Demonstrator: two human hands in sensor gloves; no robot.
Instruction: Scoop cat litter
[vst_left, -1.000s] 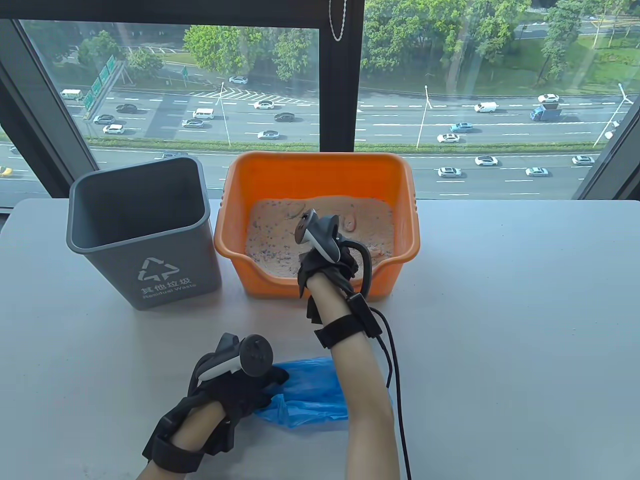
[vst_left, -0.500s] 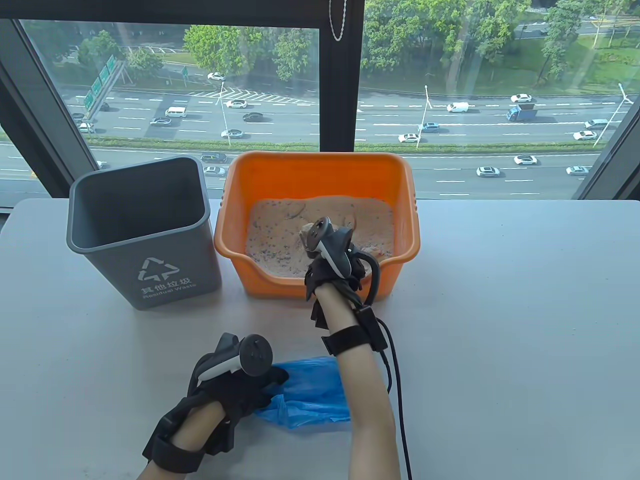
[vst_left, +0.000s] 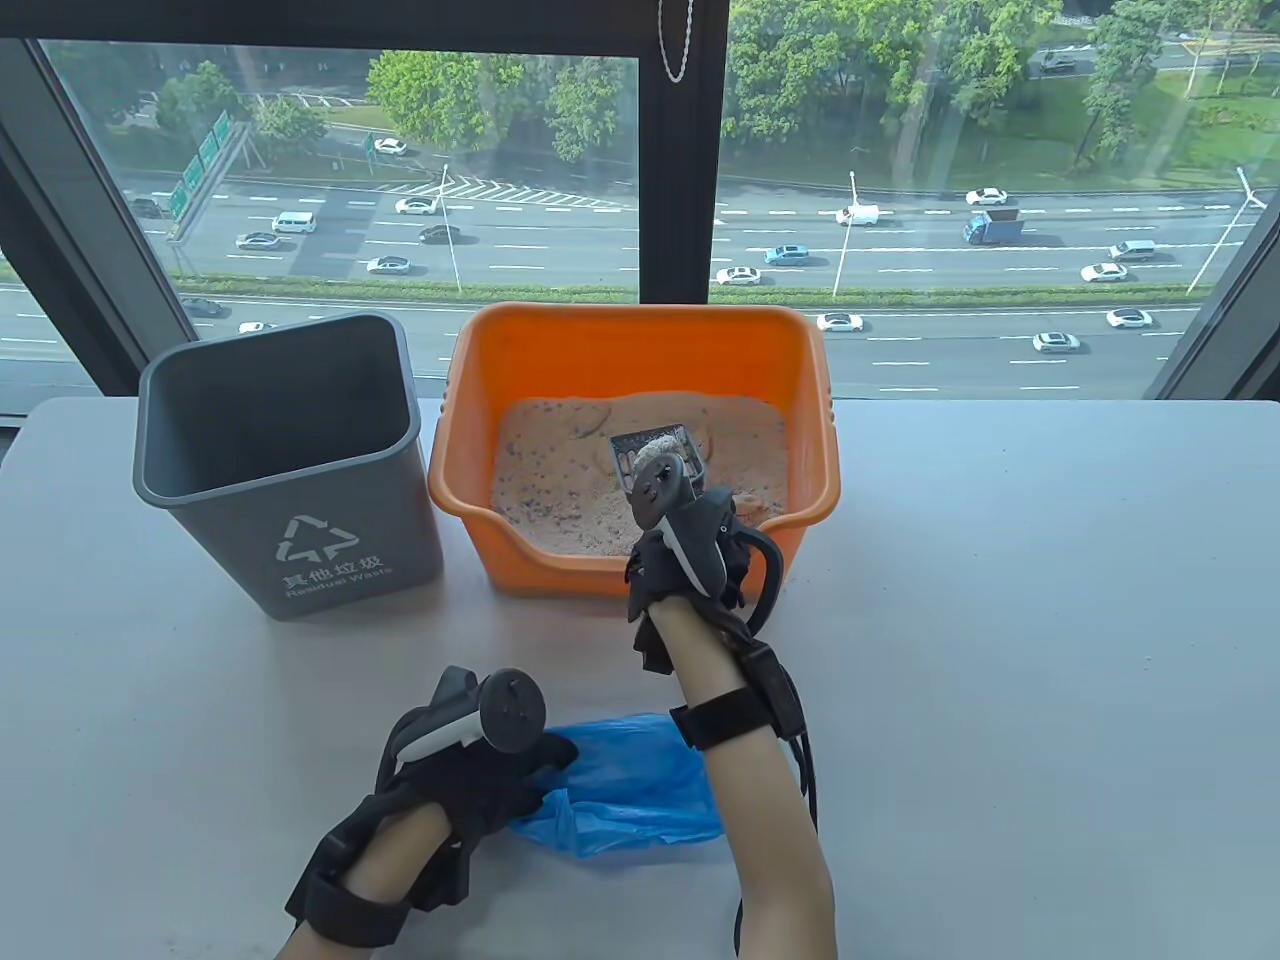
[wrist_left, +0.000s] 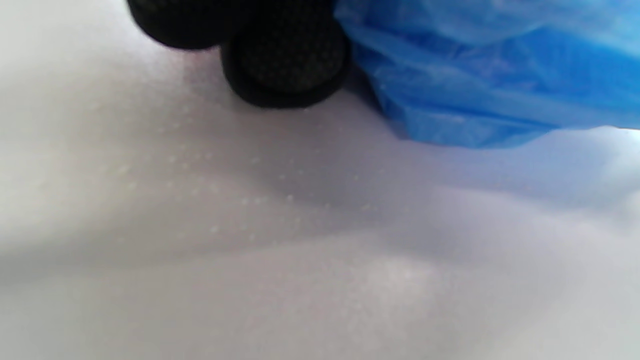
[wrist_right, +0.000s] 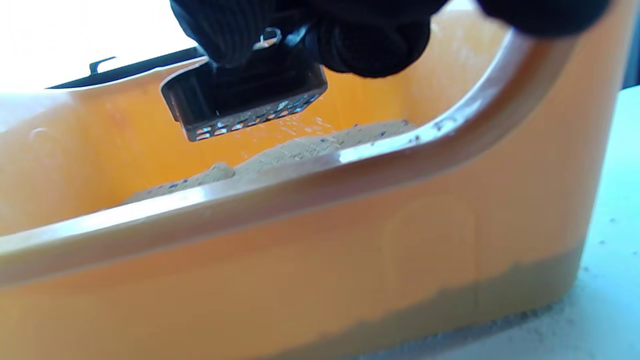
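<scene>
1. Right hand (vst_left: 690, 560): fingers closed around the handle of a grey slotted scoop (vst_left: 655, 452), which is held lifted just above the litter (vst_left: 560, 470) inside the orange litter box (vst_left: 640, 335), near its front wall. In the right wrist view the scoop (wrist_right: 245, 102) hangs clear of the surface and fine grains fall through its slots.
2. Left hand (vst_left: 460, 770): rests on the table (vst_left: 1000, 600), fingertips (wrist_left: 285, 70) touching the edge of a crumpled blue bag (vst_left: 620, 790). Whether it pinches the bag cannot be told.
3. Grey waste bin (vst_left: 280, 450): stands just beside the box, to its left, open-topped.
4. Risks (judgement): carrying the scoop to the bin before sifting finishes would scatter grains over the table; tilting the scoop could drop any clump; the low front rim could catch the scoop's underside.
5. Change from earlier frames: the right hand has drawn back toward the front wall and risen, so the scoop, formerly hidden behind the tracker, is now exposed. The left hand and bag are unmoved.
</scene>
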